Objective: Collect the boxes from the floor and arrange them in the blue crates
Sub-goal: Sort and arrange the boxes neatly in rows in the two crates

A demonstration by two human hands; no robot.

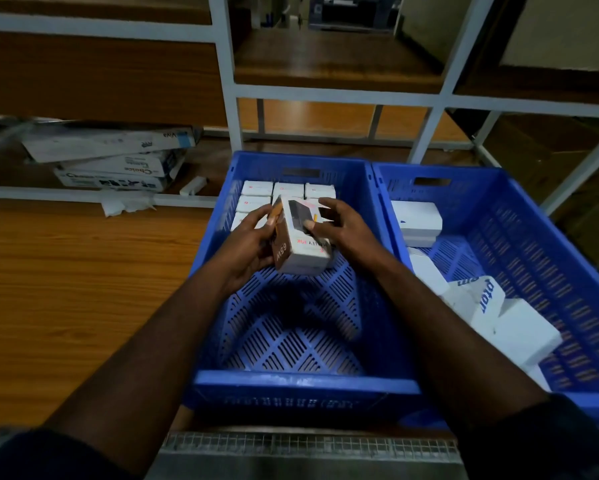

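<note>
Rear boxes (256, 188) half-hidden behind held box (301, 251)

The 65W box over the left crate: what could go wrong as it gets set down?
1. The 65W box is tilted, gripped by the left hand and right hand close to the rows of white boxes. Lowering it askew could knock them out of line.
2. The right hand seems to pinch it only near the top edge, so it might slip and drop into the left crate.

Probably a storeroom: racking (226, 81), crates (305, 381).
</note>
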